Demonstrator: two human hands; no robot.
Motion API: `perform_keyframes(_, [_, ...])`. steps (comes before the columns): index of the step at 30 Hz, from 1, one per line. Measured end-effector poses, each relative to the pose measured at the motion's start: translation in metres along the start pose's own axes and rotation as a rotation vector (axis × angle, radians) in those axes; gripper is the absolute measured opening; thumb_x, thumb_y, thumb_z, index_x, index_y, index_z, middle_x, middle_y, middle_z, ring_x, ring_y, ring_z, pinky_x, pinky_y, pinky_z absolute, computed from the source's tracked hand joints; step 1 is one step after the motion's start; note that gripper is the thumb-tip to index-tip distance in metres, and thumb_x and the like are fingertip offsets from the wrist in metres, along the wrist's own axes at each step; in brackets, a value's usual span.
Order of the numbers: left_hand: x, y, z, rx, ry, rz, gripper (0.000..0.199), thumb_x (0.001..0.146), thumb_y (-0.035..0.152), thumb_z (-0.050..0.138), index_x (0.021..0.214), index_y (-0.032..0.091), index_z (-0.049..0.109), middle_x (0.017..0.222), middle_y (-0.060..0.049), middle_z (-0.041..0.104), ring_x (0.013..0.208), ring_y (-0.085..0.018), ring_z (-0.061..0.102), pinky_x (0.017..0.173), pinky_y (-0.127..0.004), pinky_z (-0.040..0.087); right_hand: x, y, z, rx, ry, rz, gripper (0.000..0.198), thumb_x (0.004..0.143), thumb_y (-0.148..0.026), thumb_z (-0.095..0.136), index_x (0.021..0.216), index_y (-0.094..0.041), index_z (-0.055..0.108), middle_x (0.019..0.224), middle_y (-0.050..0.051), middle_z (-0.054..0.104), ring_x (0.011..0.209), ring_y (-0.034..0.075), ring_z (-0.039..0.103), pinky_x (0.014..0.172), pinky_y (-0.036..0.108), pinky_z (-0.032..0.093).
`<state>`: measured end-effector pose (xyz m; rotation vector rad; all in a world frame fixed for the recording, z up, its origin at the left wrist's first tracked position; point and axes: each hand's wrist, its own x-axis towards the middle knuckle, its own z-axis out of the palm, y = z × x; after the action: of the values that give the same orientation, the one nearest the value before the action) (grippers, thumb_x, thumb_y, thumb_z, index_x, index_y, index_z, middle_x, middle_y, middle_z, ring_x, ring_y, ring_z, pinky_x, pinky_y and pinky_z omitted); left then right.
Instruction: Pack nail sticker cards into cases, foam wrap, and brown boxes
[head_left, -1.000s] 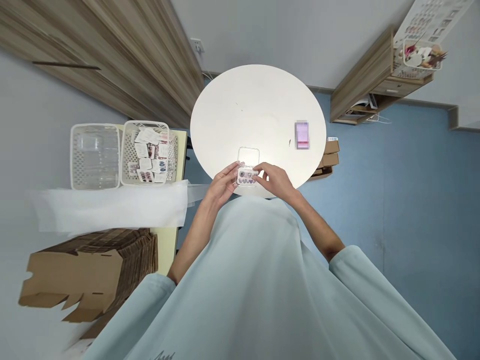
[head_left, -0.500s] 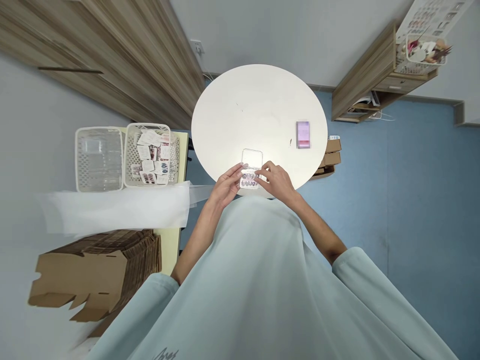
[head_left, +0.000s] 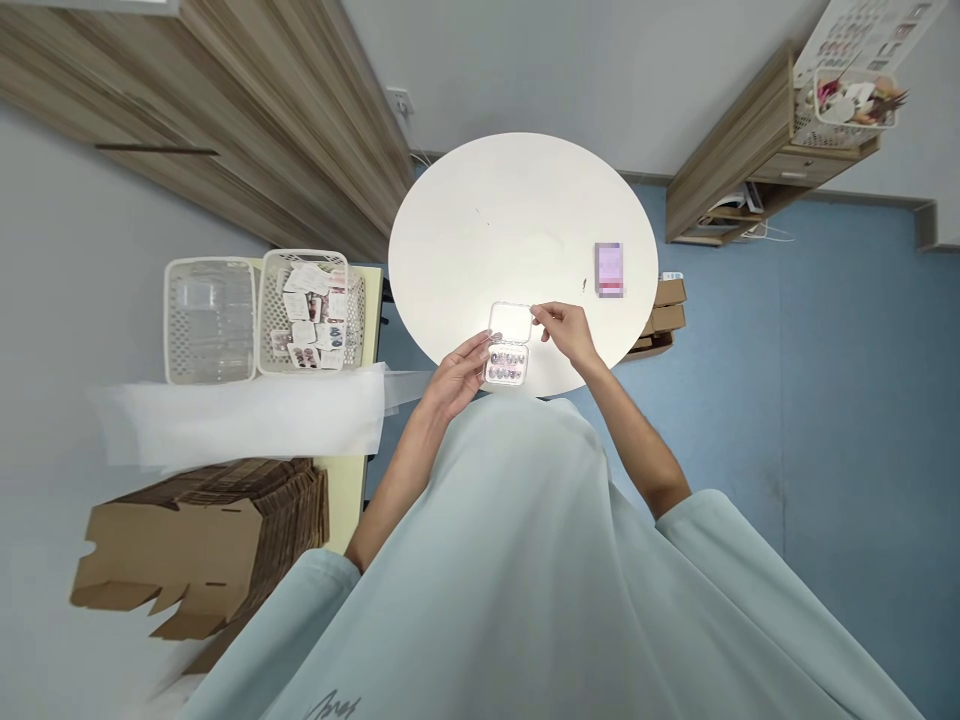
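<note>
A small clear plastic case (head_left: 506,377) lies opened out near the front edge of the round white table, its lid (head_left: 511,322) folded back on the far side. Two rows of shiny press-on nails (head_left: 505,359), as they appear, fill the bottom half. My left hand (head_left: 455,377) grips the case by its left side, thumb and fingers closed at the hinge area. At the lid's upper right corner, my right hand (head_left: 562,328) pinches the rim between thumb and fingertips.
A phone-like device with a blurred screen (head_left: 609,270) lies right on the table (head_left: 517,190). To the left stand a basket of carded items (head_left: 262,330), a bin of clear cases (head_left: 169,330), white sheeting (head_left: 262,420) and folded cardboard boxes (head_left: 172,540). Cartons (head_left: 667,318) sit right.
My right hand has moved from over the nails up to the lid's right corner. Both rows of nails now show. The view has shifted slightly.
</note>
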<state>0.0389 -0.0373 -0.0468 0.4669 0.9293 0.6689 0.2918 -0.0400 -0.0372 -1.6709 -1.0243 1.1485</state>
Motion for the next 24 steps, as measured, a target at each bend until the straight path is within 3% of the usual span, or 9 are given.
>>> perform_keyframes(8, [-0.002,0.005,-0.001,-0.019,0.034,0.04,0.053,0.084,0.022,0.096,0.134,0.019,0.081,0.154,-0.016,0.074,0.145,-0.03,0.07,0.123,-0.044,0.057,-0.008,-0.029,0.0,0.028,-0.053,-0.109,0.056,0.092,-0.079,0.078,0.103,-0.024,0.081,0.082,0.0,0.074,0.063,0.016,0.064,0.073,0.036,0.064])
perform_keyframes(13, [0.001,0.014,0.002,-0.022,0.038,0.09,0.052,0.085,0.026,0.096,0.134,0.019,0.08,0.148,-0.015,0.078,0.142,-0.031,0.071,0.123,-0.045,0.057,-0.037,-0.045,-0.005,-0.039,-0.119,-0.264,0.052,0.098,-0.078,0.073,0.11,-0.028,0.082,0.104,0.003,0.078,0.072,0.017,0.069,0.084,0.04,0.065])
perform_keyframes(18, [0.001,0.022,0.006,-0.034,0.05,0.113,0.04,0.096,0.038,0.089,0.13,0.019,0.081,0.151,-0.015,0.076,0.146,-0.033,0.068,0.119,-0.043,0.06,-0.06,-0.039,-0.005,-0.168,-0.207,-0.407,0.048,0.104,-0.076,0.067,0.113,-0.031,0.081,0.105,0.006,0.077,0.08,0.022,0.071,0.086,0.042,0.064])
perform_keyframes(24, [0.0,0.026,0.01,-0.002,0.013,0.113,0.05,0.088,0.027,0.093,0.136,0.02,0.08,0.157,-0.015,0.072,0.151,-0.034,0.064,0.124,-0.047,0.056,-0.069,-0.029,-0.008,-0.246,-0.276,-0.414,0.039,0.109,-0.067,0.066,0.119,-0.031,0.079,0.106,0.006,0.077,0.075,0.02,0.069,0.083,0.041,0.061])
